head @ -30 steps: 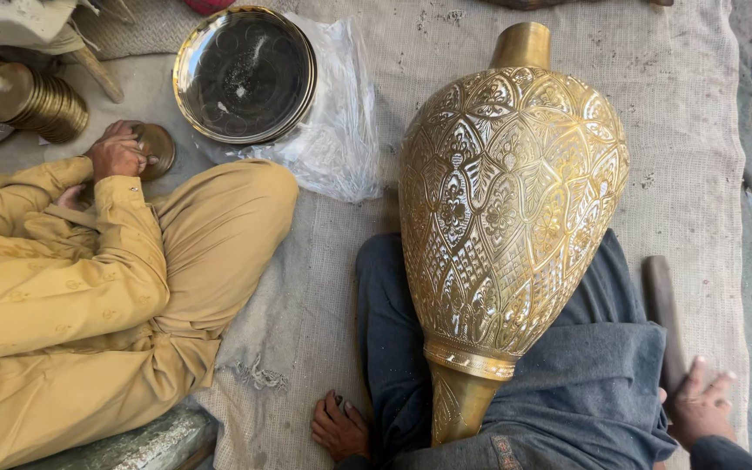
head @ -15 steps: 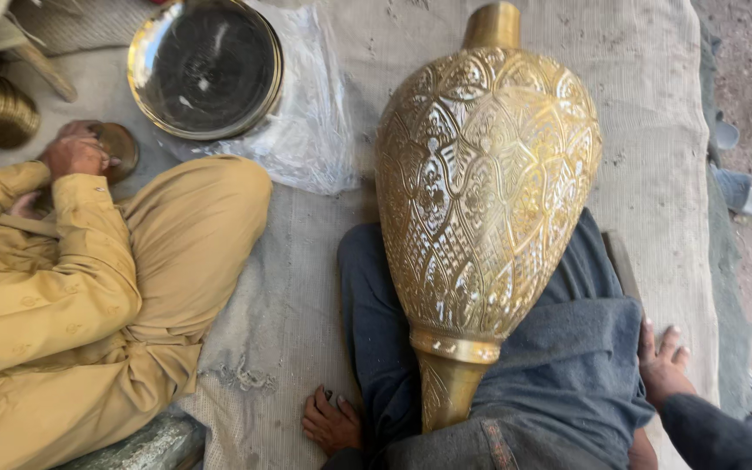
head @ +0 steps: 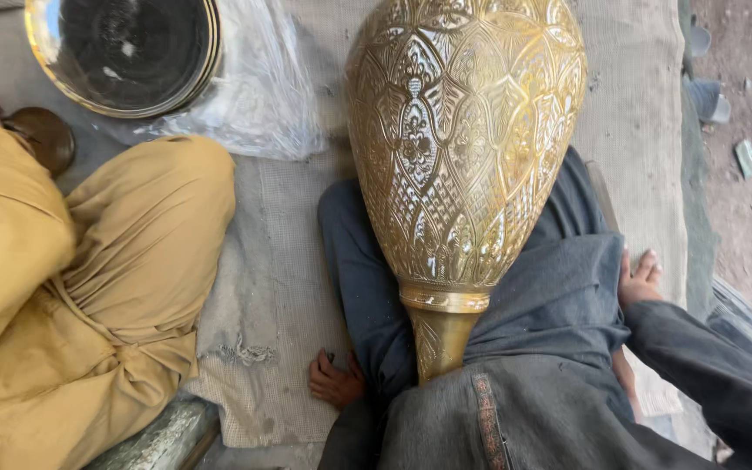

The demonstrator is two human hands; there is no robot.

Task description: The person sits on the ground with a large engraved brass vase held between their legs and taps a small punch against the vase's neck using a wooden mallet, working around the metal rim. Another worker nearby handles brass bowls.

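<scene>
A large teardrop-shaped brass vase [head: 463,157], engraved all over with floral lattice work, lies lengthwise across the lap of the person wearing the camera, its narrow neck [head: 439,335] pointing in toward the body and the broad belly stretching away over the grey-trousered legs [head: 550,296]. Neither hand is on the metal. The right hand [head: 640,277] rests flat and open on the coarse beige cloth mat [head: 289,261] just beside the right knee, fingers loosely spread and clamped on nothing; the left hand [head: 334,380] presses down on the mat beside the left leg, fingers curled a little, also empty. So the vase is balanced on the thighs alone, and to my eye it would sit steadier with one palm laid against its flank, since a round body like that could roll off the cloth of the trousers. To the left sits a second person in mustard-yellow clothes [head: 89,296], knees folded, near a round shallow brass tray with a dark centre [head: 124,52] that lies on a crumpled clear plastic sheet [head: 254,104]. A small round brass bowl [head: 43,137] sits by that person's arm.
</scene>
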